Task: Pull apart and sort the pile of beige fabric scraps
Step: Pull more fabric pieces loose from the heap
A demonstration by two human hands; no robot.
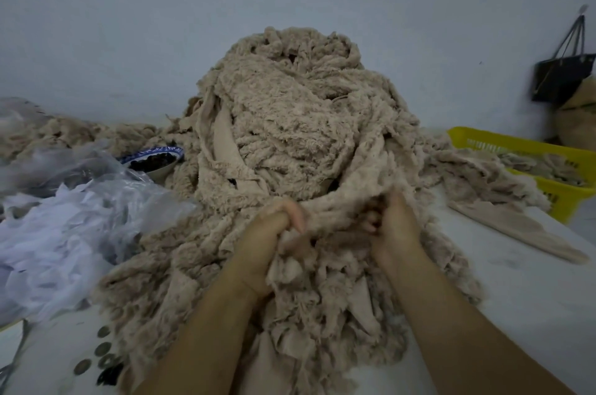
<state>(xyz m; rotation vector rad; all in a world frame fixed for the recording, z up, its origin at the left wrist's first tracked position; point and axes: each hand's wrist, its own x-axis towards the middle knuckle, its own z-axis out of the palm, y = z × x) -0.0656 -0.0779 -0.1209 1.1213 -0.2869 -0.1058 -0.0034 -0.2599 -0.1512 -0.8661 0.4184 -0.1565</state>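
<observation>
A tall pile of fluffy beige fabric scraps [300, 111] rises in the middle of the white table, spilling toward me. My left hand [267, 233] grips a bunch of scraps at the pile's near foot, fingers curled into the fluff. My right hand [393, 227] grips the same stretched beige strip [335, 211] a little to the right, fingertips buried in it. More scraps [322, 304] hang between my forearms.
A yellow plastic basket [522, 149] holding beige scraps stands at the right. Crumpled clear plastic and white fabric [64, 227] lie at the left, with a blue-rimmed bowl [154, 159] behind. Coins [103, 349] lie at lower left. A dark bag [561, 75] hangs on the wall.
</observation>
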